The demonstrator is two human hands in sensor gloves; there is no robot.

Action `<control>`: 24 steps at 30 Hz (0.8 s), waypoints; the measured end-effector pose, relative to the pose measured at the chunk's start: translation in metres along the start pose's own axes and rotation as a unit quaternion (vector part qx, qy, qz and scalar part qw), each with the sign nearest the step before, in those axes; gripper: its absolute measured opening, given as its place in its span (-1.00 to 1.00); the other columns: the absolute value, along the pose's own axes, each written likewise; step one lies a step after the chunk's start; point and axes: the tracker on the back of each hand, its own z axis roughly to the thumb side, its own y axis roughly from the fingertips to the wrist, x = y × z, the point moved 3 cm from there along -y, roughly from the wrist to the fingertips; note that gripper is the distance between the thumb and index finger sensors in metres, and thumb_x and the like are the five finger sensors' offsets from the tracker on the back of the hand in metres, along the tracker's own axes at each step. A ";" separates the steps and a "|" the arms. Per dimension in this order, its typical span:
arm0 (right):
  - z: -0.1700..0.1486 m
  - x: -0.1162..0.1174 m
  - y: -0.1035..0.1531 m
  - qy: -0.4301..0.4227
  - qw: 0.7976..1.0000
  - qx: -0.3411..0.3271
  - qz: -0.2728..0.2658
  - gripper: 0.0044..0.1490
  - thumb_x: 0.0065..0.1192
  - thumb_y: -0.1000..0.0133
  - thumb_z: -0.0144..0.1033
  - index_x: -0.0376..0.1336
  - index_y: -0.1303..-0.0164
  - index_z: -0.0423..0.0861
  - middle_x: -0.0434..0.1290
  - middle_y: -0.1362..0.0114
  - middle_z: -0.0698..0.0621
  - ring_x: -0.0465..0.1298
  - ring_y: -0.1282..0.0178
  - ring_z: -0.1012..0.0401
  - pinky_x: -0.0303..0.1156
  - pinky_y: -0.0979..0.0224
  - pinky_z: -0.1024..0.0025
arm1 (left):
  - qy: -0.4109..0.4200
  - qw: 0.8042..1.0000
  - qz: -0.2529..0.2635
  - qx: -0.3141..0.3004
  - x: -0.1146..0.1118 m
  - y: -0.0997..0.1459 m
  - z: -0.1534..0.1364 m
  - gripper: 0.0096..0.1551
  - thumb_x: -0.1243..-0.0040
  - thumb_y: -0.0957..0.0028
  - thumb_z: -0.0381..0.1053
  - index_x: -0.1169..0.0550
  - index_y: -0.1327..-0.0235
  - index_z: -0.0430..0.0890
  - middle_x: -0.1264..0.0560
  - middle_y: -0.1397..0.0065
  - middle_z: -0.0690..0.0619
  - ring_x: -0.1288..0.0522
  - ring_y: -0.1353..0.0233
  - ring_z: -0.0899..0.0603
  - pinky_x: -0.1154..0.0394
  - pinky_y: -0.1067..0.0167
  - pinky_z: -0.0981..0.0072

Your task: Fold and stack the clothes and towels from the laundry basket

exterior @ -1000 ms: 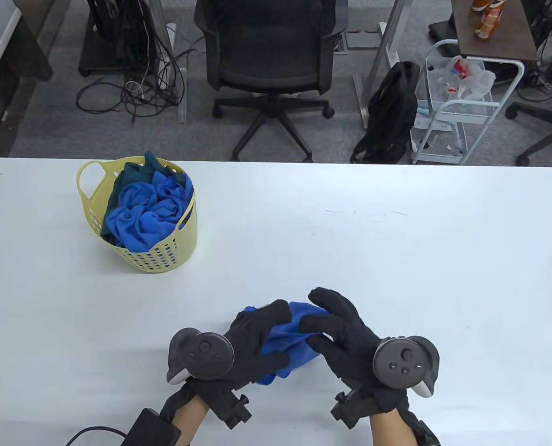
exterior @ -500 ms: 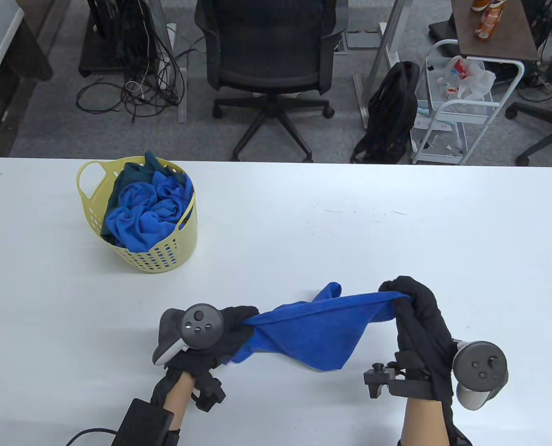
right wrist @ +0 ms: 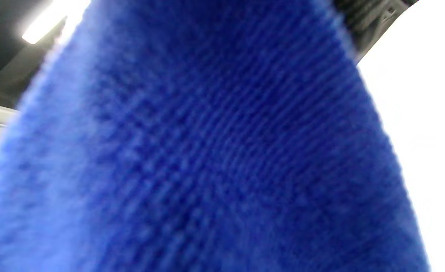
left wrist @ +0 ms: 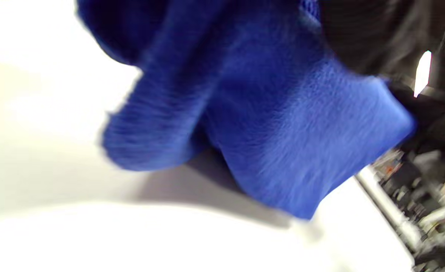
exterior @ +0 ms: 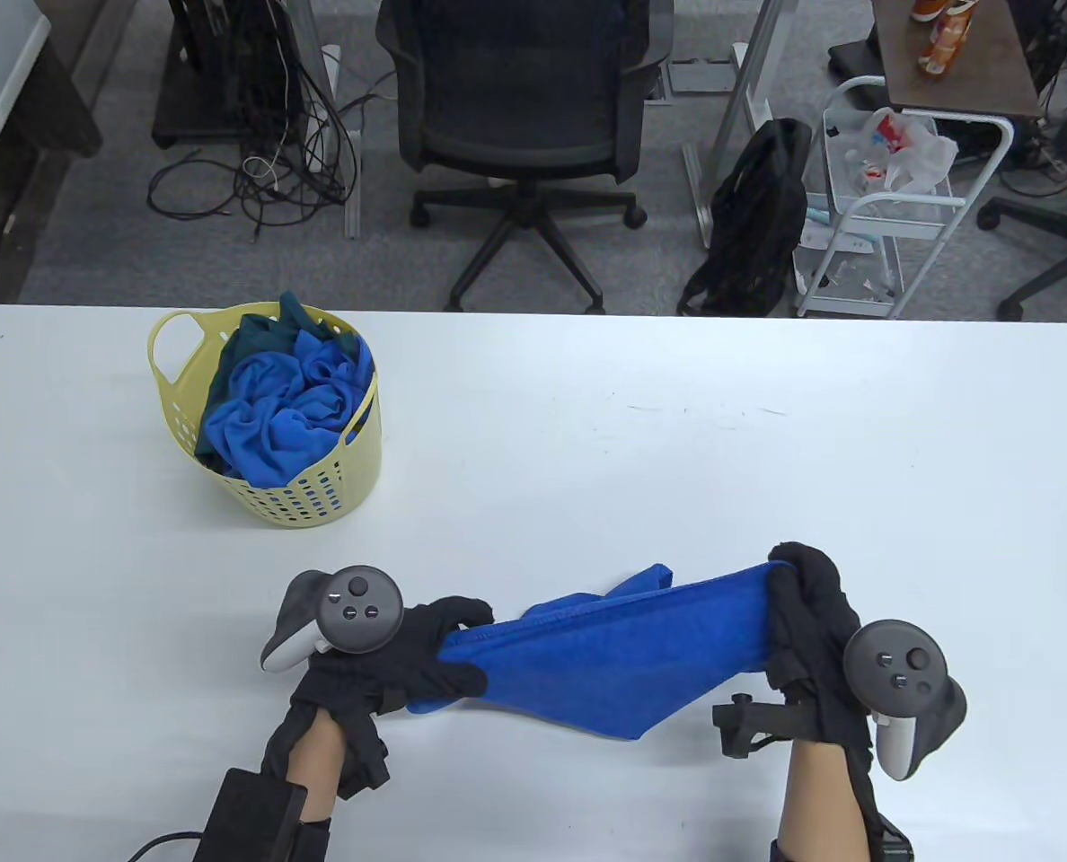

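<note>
A blue towel [exterior: 614,651] is stretched between both hands just above the white table [exterior: 677,467], near its front edge. My left hand [exterior: 444,651] grips its left end and my right hand [exterior: 789,597] grips its right end. A loose corner hangs down at the front. The towel fills the right wrist view [right wrist: 207,151] and hangs blurred in the left wrist view [left wrist: 267,124]. A yellow laundry basket [exterior: 318,503] stands at the back left, holding crumpled blue cloth [exterior: 286,409] and a dark green garment [exterior: 260,337].
Beyond the table's far edge stand an office chair [exterior: 520,108], a black backpack [exterior: 753,220] and a white wire cart [exterior: 893,197]. A black cable and box [exterior: 260,813] lie by my left forearm.
The bunched towel was pulled open as my hands moved apart. Since half a second ago both hands moved slightly farther apart and the towel is stretched wider.
</note>
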 end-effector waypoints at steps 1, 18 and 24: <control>-0.003 -0.004 -0.001 0.002 1.000 0.005 -0.013 -0.51 0.02 -0.39 -0.37 0.25 -0.49 -0.25 0.56 0.09 -0.08 0.51 0.44 0.34 0.60 0.10 0.25 | -0.047 0.998 0.007 0.032 0.001 0.001 -0.001 -0.01 -0.48 -0.02 0.21 -0.27 -0.70 0.06 -0.60 -0.24 0.17 -0.62 0.01 0.07 -0.60 -0.24 -0.01; -0.024 -0.007 -0.006 0.022 0.999 0.036 -0.023 -0.51 0.03 -0.39 -0.36 0.25 -0.49 -0.26 0.56 0.08 -0.08 0.51 0.43 0.33 0.60 0.08 0.24 | 0.066 0.981 0.167 0.066 0.042 0.036 -0.037 -0.44 -0.34 -0.17 -0.01 -0.49 -0.47 0.16 -0.61 -0.38 0.08 -0.65 -0.19 -0.04 -0.57 -0.29 -0.09; -0.024 -0.006 -0.006 0.026 0.999 0.027 -0.026 -0.51 0.03 -0.39 -0.35 0.24 -0.49 -0.24 0.56 0.03 -0.09 0.54 0.37 0.29 0.59 0.00 0.18 | 0.105 0.968 0.214 0.080 0.043 0.037 -0.039 -0.53 -0.20 -0.25 0.06 -0.48 -0.44 0.16 -0.58 -0.40 0.03 -0.69 0.04 0.08 -0.64 0.11 0.38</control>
